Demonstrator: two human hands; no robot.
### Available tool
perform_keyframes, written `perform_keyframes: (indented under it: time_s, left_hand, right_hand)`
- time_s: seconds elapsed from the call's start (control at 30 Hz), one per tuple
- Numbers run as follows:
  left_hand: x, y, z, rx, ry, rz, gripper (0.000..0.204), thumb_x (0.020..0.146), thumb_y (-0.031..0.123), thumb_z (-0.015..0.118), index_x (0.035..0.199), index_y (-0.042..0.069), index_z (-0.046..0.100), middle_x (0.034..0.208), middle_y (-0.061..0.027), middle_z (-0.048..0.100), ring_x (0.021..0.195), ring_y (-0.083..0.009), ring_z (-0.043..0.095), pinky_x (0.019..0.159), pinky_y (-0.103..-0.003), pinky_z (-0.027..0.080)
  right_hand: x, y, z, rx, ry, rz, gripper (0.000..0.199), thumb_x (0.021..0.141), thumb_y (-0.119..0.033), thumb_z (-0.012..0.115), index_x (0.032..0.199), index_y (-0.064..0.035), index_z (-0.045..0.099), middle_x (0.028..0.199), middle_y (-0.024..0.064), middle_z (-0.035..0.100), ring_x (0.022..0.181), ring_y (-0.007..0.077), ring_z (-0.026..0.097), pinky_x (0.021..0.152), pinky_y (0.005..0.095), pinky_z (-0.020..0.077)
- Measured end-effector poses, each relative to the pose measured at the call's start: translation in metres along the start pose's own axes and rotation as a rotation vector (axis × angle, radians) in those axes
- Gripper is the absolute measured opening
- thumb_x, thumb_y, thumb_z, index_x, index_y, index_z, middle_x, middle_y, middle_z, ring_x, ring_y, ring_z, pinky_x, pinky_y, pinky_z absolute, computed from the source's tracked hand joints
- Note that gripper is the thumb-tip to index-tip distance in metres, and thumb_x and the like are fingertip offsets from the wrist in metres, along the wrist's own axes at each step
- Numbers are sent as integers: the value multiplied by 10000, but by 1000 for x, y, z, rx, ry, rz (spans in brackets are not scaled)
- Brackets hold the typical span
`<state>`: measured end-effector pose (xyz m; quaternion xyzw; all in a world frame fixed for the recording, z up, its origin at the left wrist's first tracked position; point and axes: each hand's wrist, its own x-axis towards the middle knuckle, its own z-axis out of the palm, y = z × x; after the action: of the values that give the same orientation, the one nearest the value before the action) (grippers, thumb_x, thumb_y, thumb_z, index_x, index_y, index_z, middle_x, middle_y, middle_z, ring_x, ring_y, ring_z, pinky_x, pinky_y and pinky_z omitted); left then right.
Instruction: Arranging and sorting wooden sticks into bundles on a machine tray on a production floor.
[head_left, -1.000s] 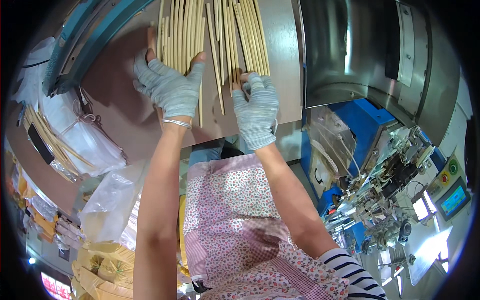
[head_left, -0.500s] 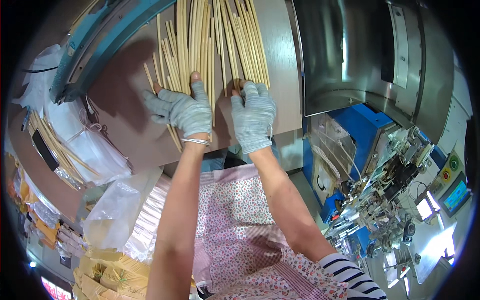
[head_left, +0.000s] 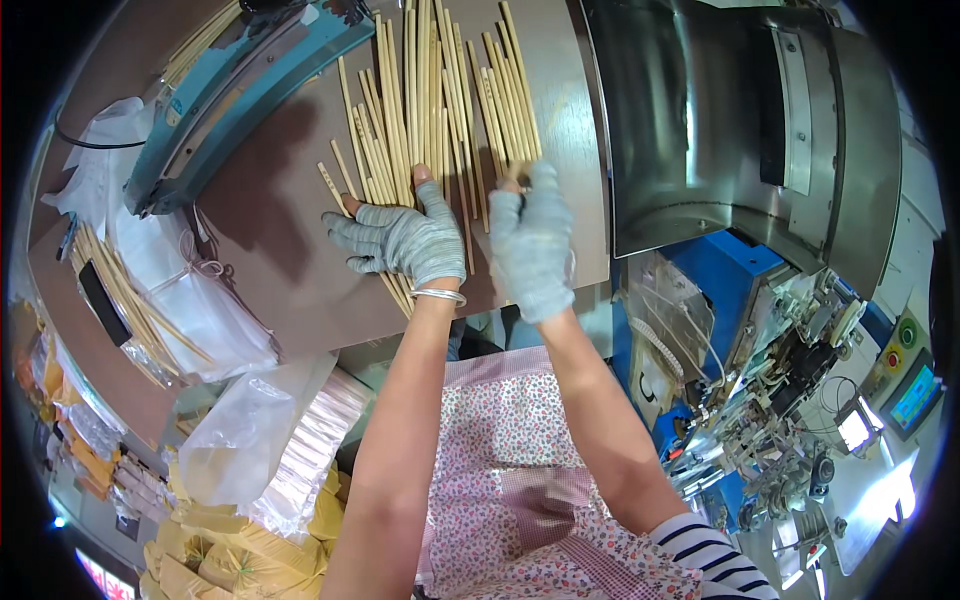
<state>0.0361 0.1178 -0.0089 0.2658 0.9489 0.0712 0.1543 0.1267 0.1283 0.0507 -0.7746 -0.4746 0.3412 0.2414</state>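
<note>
The far ends of the pale sticks (head_left: 430,100) run off the top edge, spread across the brown table (head_left: 270,250). The gloved left hand (head_left: 400,240) lies flat on them, fingers spread. The right hand (head_left: 530,245), just beside it, curls over stick ends; its grip is hidden. A steel machine (head_left: 740,130) stands right of the table.

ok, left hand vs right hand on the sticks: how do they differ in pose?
The left hand lies flat, fingers spread across the pale sticks and pointing left. The right hand is more closed, fingers curled at the ends of the right-side sticks. The left wrist has a silver bangle; the right shows none. Both wear grey knit gloves.
</note>
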Motion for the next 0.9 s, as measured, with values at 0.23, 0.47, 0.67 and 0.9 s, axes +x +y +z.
perform_keyframes:
  time_s: [0.23,0.47,0.67,0.9]
  left_hand:
    - [-3,2,0,-47,25,40,949,817,577,536,1360,-112,173,1444,-337,91,1358,-433,70,1034,-625,87]
    - [24,-19,-6,-21,137,74,919,804,557,568,1325,-115,219,1425,-338,143,1326,-431,163,1029,-569,148]
    - [25,1,-37,-107,291,266,761,744,424,692,1244,-51,370,1340,-277,333,1255,-401,309,977,-542,241]
    - [27,31,-41,-76,67,623,121,680,265,714,776,204,674,850,-7,581,842,-244,514,768,-419,324]
  right_hand:
    - [75,-21,38,-90,28,-301,168,768,-67,651,910,12,609,828,186,596,743,339,612,656,385,488]
    - [79,-25,44,-238,-7,-289,171,742,-98,692,873,-7,629,857,171,599,719,336,614,666,393,505]
    - [88,-24,42,-382,6,-304,179,734,-133,703,837,-12,620,817,167,604,708,332,614,660,400,505]
    - [90,-19,37,-185,9,-282,179,742,-129,711,842,-4,631,777,153,608,689,296,612,650,360,505]
